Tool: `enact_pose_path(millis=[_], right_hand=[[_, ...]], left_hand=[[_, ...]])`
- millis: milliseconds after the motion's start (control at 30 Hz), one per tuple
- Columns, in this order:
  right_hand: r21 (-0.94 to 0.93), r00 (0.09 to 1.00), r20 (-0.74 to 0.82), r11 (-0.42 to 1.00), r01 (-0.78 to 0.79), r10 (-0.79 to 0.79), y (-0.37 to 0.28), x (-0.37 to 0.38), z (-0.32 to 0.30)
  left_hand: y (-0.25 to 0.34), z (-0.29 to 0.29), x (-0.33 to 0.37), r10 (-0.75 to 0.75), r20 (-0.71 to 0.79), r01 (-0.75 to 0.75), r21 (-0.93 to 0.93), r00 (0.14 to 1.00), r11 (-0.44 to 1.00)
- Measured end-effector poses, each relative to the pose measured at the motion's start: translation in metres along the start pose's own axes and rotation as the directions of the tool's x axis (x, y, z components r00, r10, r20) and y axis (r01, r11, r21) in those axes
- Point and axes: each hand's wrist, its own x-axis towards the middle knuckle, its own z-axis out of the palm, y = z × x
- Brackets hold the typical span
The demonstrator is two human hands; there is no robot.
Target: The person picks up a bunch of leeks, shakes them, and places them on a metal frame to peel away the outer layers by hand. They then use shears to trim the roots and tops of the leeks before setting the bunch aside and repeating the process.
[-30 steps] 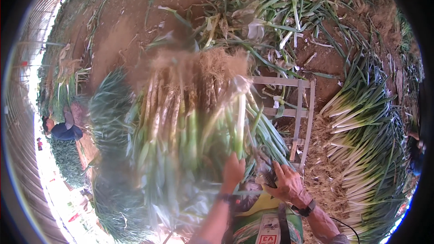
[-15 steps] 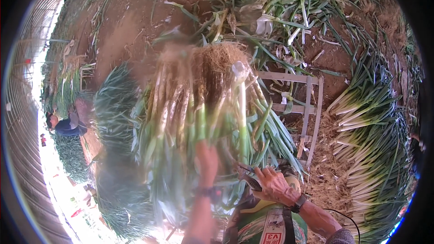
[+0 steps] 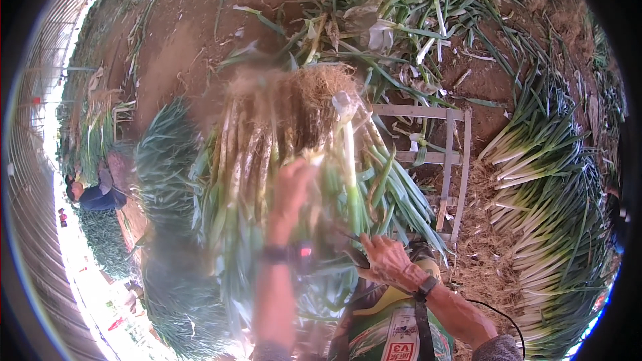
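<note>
A big bundle of long green onions point(image 3: 232, 154) fills the middle, with brown roots at the far end and green leaves towards me. My left hand point(image 3: 289, 190), blurred by motion, lies over the bundle just short of the roots. Its fingers look curled round a green onion stalk, whose pale part point(image 3: 313, 156) shows at the fingertips. Near the leaves on the right, my right hand point(image 3: 391, 261) is closed on a dark two-armed hand tool point(image 3: 354, 251) resembling pruning shears. A thicker white stalk point(image 3: 350, 150) lies on top of the bundle.
A slatted frame point(image 3: 449, 154) extends right of the bundle. Rows of cleaned green onions point(image 3: 535, 227) lie further right. Loose leaves point(image 3: 374, 10) litter the soil at the back. A black cable point(image 3: 498, 309) passes my right forearm. Another person point(image 3: 100, 195) is at far left.
My left hand has moved away from me, up the bundle towards the roots. The right hand has shifted slightly left in the picture and keeps hold of the tool.
</note>
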Motion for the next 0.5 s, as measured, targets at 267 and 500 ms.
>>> enact_pose_path(millis=[267, 500], right_hand=[[0.028, 0.986, -0.152, 0.998, -0.062, 0.065, -0.002, 0.026, -0.002], [0.115, 0.961, -0.187, 0.976, -0.183, 0.203, 0.007, 0.068, -0.013]], left_hand=[[0.115, -0.003, 0.011, 0.525, 0.012, -0.497, -0.303, 0.851, 0.813], [-0.081, 0.018, -0.011, 0.056, -0.290, 0.033, 0.295, 0.955, 0.955]])
